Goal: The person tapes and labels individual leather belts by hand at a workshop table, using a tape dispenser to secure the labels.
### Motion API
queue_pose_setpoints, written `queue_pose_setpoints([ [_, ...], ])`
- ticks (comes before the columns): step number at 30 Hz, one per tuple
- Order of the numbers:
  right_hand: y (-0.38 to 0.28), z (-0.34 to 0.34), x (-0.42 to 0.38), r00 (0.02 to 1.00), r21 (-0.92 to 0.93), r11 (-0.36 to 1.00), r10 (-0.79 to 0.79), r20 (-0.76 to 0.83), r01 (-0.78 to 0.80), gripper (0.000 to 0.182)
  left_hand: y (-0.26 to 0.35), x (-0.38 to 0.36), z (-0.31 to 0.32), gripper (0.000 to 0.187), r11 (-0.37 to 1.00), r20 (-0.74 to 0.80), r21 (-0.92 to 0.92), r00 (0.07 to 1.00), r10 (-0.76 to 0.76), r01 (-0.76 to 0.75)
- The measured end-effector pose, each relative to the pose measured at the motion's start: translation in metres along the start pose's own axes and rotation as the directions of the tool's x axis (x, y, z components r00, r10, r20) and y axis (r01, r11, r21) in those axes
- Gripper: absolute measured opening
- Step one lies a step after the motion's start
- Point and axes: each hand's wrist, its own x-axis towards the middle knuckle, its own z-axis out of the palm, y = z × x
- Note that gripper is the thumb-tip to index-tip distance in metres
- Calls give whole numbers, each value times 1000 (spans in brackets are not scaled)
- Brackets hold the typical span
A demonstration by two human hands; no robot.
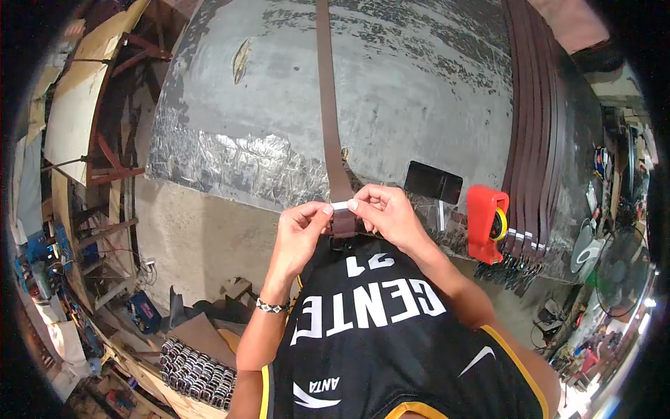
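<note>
A long brown belt [326, 84] runs down the table toward me, its near end folded over by a dark buckle close to my shirt. Across this end lies a short white strip [340, 207]. My left hand [301, 234] pinches the strip's left end between thumb and forefinger. At the other end, my right hand [387, 215] grips it the same way, thumb tip over the strip. Just right of my right hand, a red tape dispenser [483, 223] with a yellow-cored roll stands near the table edge.
Many brown belts [528, 133] lie side by side along the table's right, white bands near their buckled ends. A black phone [433, 181] rests on the worn grey table [272, 91]. Rows of metal buckles [197, 371] sit low at left. A fan [620, 272] stands far right.
</note>
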Motion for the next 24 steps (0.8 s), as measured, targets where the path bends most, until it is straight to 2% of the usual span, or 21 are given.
queue_pose_setpoints([
  [8,-4,3,4,999,5,1000,16,-28,-15,18,-2,3,5,23,999,-58,31,998,31,-29],
  [14,3,4,2,998,16,1000,-5,-66,6,18,0,3,8,25,993,-88,120,996,26,-15],
  [19,9,4,1,998,101,994,40,-49,-35,17,1,0,16,25,998,-132,55,991,35,-28],
  [24,12,7,2,998,119,993,9,-65,-1,16,0,0,15,24,998,-136,52,990,36,-29],
])
